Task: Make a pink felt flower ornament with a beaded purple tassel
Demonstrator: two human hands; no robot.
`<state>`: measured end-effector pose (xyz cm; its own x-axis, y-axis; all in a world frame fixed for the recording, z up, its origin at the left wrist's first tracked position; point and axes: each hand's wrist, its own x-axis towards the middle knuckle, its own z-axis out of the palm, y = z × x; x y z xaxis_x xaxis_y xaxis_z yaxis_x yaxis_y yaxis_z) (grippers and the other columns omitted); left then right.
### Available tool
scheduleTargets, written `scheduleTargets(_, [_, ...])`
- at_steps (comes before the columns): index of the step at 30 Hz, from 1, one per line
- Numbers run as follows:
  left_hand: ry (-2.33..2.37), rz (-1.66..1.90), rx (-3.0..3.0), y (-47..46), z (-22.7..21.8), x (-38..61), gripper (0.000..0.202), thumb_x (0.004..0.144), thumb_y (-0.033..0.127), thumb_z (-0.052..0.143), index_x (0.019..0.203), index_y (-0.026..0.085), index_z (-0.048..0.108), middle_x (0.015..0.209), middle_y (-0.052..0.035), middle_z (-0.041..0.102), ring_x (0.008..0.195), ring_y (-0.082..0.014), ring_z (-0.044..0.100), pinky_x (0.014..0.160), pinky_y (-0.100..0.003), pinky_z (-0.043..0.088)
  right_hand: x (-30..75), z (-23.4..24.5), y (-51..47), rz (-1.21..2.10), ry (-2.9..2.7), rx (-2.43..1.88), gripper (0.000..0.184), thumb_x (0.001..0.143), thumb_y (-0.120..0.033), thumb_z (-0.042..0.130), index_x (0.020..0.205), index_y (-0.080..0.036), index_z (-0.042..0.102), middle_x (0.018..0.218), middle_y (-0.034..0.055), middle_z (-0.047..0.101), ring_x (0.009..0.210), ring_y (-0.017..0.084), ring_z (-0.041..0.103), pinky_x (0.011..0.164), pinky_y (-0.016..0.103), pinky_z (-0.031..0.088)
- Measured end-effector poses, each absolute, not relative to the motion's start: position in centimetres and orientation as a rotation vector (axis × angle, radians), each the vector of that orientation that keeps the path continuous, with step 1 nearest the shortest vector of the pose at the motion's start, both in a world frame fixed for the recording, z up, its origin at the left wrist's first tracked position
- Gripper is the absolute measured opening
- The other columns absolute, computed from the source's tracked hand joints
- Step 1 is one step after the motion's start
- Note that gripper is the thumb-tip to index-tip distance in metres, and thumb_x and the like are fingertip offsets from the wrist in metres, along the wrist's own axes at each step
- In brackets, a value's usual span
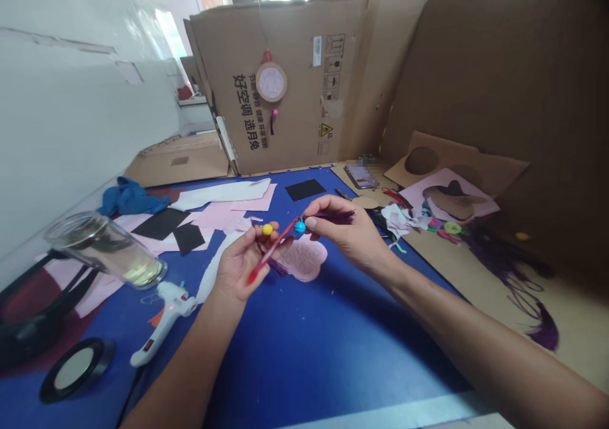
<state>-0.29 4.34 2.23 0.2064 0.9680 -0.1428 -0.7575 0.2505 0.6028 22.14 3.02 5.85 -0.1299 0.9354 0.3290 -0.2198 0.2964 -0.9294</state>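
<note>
On the cardboard carton (352, 86) in front of you, the big black characters run downward and read 好空调 选月兔. Beside them is a smaller column, of which I cannot read every character surely. Further right are handling symbols, a yellow warning triangle (327, 131), and a white label (317, 51) too small for reading. A round ornament (271, 82) hangs before this carton, near the writing.

Your left hand (245, 261) pinches the yellow bell (267, 229) at its fingertips, and the red strip (266, 259) lies across its palm. Your right hand (352, 229) grips the blue bell (299, 226) between thumb and finger; a purple tassel (340, 216) extends from this hand. Both bells are above the blue table (304, 359), and below them lies a pink cutout (309, 261), partly covered by your left hand.

Close to your left forearm lies a white glue gun (159, 327), with the glass jar (114, 257) behind it and a tape roll (73, 372) nearer to you. Black pieces (307, 190) and purple threads (545, 327) lie farther away.
</note>
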Motion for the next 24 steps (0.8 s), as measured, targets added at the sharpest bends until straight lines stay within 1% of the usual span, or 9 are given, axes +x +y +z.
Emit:
scheduleTargets(1, [0.550, 1.233, 0.498, 4.3, 2.0, -0.3, 0.012, 0.087, 0.014, 0.080, 0.075, 0.015, 0.075, 0.100, -0.0116, 0.082, 0.084, -0.0213, 0.077, 0.099, -0.049, 0.069, 22.2, 6.0, 2.9, 1.154, -1.312, -0.755, 0.025, 0.082, -0.040, 0.096, 0.090, -0.023, 0.080, 0.089, 0.0017, 0.079, 0.076, 0.015, 0.071, 0.069, 0.029, 0.060])
scheduleTargets(3, [0.522, 1.188, 0.601, 4.1, 1.9, -0.2, 0.012, 0.081, 0.018, 0.088, 0.076, 0.015, 0.077, 0.102, -0.0112, 0.082, 0.088, -0.0230, 0.077, 0.099, -0.047, 0.068, 22.4, 6.2, 2.8, 1.119, -1.318, -0.780, 0.023, 0.082, -0.038, 0.094, 0.090, -0.023, 0.079, 0.089, 0.0020, 0.080, 0.076, 0.016, 0.072, 0.069, 0.029, 0.060])
scheduleTargets(6, [0.478, 1.140, 0.736, 3.8, 2.1, 0.0, 0.021, 0.073, 0.024, 0.097, 0.074, 0.014, 0.079, 0.098, -0.0099, 0.081, 0.087, -0.0208, 0.074, 0.087, -0.036, 0.066, 22.5, 6.2, 2.8, 1.073, -1.333, -0.818, 0.023, 0.083, -0.038, 0.093, 0.091, -0.023, 0.078, 0.088, 0.0020, 0.079, 0.077, 0.016, 0.072, 0.069, 0.030, 0.060])
scheduleTargets(8, [0.476, 1.118, 0.778, 3.6, 2.3, 0.1, 0.023, 0.071, 0.026, 0.099, 0.073, 0.014, 0.079, 0.096, -0.0087, 0.080, 0.084, -0.0191, 0.072, 0.080, -0.031, 0.062, 22.4, 6.0, 2.8, 1.058, -1.338, -0.824, 0.022, 0.083, -0.039, 0.092, 0.091, -0.024, 0.078, 0.088, 0.0019, 0.079, 0.078, 0.017, 0.072, 0.071, 0.031, 0.062])
scheduleTargets(13, [0.503, 1.113, 0.771, 3.6, 2.2, 0.3, 0.024, 0.071, 0.028, 0.098, 0.072, 0.016, 0.078, 0.101, -0.0091, 0.080, 0.086, -0.0214, 0.072, 0.081, -0.036, 0.059, 22.2, 5.9, 2.6, 1.054, -1.340, -0.822, 0.024, 0.083, -0.041, 0.092, 0.091, -0.024, 0.078, 0.092, 0.0033, 0.080, 0.084, 0.020, 0.075, 0.077, 0.035, 0.065])
scheduleTargets(18, [0.477, 1.144, 0.771, 4.0, 1.8, 0.1, 0.022, 0.073, 0.026, 0.099, 0.076, 0.015, 0.080, 0.100, -0.0097, 0.082, 0.089, -0.0216, 0.074, 0.082, -0.035, 0.060, 22.5, 5.8, 3.6, 1.046, -1.355, -0.870, 0.025, 0.081, -0.041, 0.093, 0.091, -0.024, 0.078, 0.088, 0.0031, 0.080, 0.077, 0.019, 0.074, 0.070, 0.033, 0.064])
scheduleTargets(20, [0.489, 1.168, 0.770, 4.3, 1.6, 0.0, 0.022, 0.073, 0.026, 0.099, 0.078, 0.015, 0.081, 0.100, -0.0102, 0.083, 0.089, -0.0211, 0.075, 0.089, -0.036, 0.062, 23.2, 5.4, 5.6, 1.032, -1.340, -0.907, 0.026, 0.078, -0.040, 0.093, 0.090, -0.023, 0.077, 0.085, 0.0027, 0.079, 0.075, 0.018, 0.073, 0.069, 0.033, 0.064])
scheduleTargets(22, [0.522, 1.191, 0.767, 4.5, 1.3, -0.1, 0.023, 0.073, 0.026, 0.100, 0.078, 0.014, 0.081, 0.101, -0.0105, 0.084, 0.090, -0.0207, 0.076, 0.097, -0.040, 0.062, 24.3, 5.0, 8.6, 0.986, -1.275, -0.943, 0.030, 0.074, -0.042, 0.093, 0.090, -0.023, 0.075, 0.085, 0.0030, 0.078, 0.074, 0.019, 0.073, 0.069, 0.035, 0.064])
scheduleTargets(24, [0.566, 1.208, 0.763, 4.6, 1.2, 0.0, 0.023, 0.073, 0.027, 0.100, 0.077, 0.014, 0.081, 0.102, -0.0109, 0.084, 0.090, -0.0203, 0.077, 0.101, -0.043, 0.062, 25.8, 4.5, 12.2, 0.863, -1.292, -1.009, 0.031, 0.074, -0.043, 0.089, 0.091, -0.022, 0.072, 0.084, 0.0047, 0.076, 0.075, 0.021, 0.074, 0.070, 0.038, 0.064])
